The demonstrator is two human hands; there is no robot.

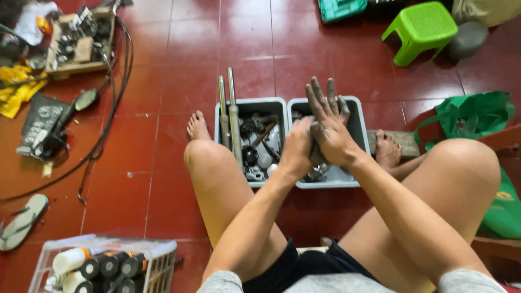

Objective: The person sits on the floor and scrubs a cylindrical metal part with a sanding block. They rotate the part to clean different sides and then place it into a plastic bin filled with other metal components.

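My left hand (296,151) is closed around a small dark, greasy part (316,156), of which only a sliver shows between my hands. My right hand (329,122) lies flat against it, its grease-blackened fingers spread and pointing up. Both hands hover between my knees over two grey plastic bins. The left bin (255,103) holds assorted metal parts and two long metal tubes (232,116) that stick out past its far rim. The right bin (355,116) sits partly hidden behind my hands. What kind of part I hold is unclear.
My bare feet (196,127) (388,149) flank the bins on a red tile floor. A white crate of bottles (103,266) stands near left, beside a flip-flop (21,220). Cables, a mirror (86,99) and a wooden parts box (81,40) lie far left. A green stool (422,27) and a green bag (469,116) are on the right.
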